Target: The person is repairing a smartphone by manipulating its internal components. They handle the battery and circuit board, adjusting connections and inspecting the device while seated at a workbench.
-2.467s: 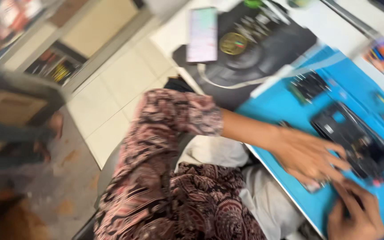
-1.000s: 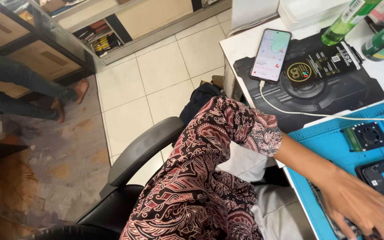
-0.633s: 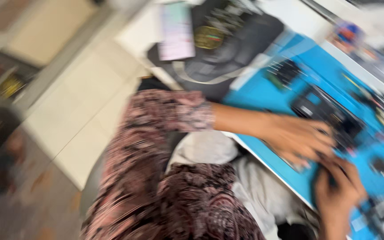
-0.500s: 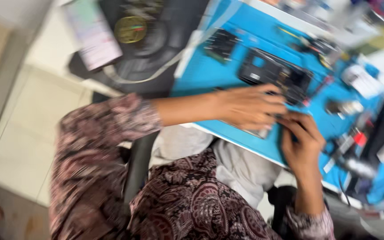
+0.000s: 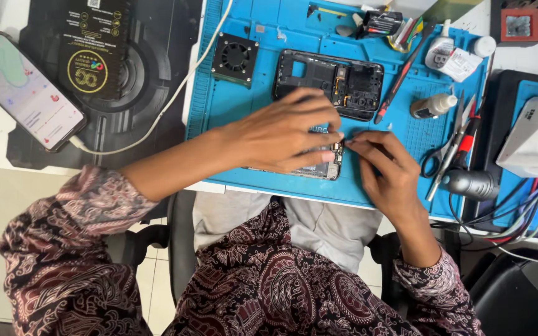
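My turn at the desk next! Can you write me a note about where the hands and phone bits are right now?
Left hand: lies flat over the opened phone on the blue mat, pressing it down.
Right hand: fingertips pinched at the phone's right edge; whether they hold a small part is hidden.
Phone frame: lies stripped and apart, farther up the mat, beside a small fan.
Scissors and glue bottle lie to the right, untouched.
Done: phone opened. Left: phone and frame not yet joined.
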Tool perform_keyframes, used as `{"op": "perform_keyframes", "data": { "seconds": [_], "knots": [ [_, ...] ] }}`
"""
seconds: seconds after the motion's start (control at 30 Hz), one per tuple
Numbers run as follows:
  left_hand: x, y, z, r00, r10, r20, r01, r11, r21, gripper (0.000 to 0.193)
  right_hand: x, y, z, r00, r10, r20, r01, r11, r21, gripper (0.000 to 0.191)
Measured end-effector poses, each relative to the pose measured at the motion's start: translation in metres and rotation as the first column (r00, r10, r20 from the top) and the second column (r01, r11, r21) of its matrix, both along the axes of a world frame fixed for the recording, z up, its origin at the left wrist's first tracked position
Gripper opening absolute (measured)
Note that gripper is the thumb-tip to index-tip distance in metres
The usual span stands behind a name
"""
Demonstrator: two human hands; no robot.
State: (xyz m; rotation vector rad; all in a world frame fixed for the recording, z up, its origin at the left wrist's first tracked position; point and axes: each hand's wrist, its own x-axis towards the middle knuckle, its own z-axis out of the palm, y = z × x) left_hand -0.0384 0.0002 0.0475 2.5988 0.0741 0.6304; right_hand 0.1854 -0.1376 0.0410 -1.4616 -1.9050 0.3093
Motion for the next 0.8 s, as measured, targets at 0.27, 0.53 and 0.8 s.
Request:
{"op": "perform_keyframes", "data": {
  "seconds": [0.27,0.53,0.8],
  "knots": [
    [-0.061,-0.007,0.006,0.973,0.229,0.024,-0.230,0.973,0.010,0.021,-0.005,0.007,0.006,0.984,0.080,0.159,-0.084,0.996,0.024,0.031],
    [-0.087,-0.025,-0.015,0.949,0.314,-0.010,-0.314,0.949,-0.016,0.023,-0.010,0.017,0.012,0.969,0.120,0.217,-0.116,0.993,-0.031,0.028],
    [-0.086,-0.027,-0.019,0.938,0.348,-0.003,-0.345,0.931,0.119,0.032,-0.011,0.019,0.008,0.983,0.116,0.144,-0.113,0.993,-0.028,0.028]
  ]
}}
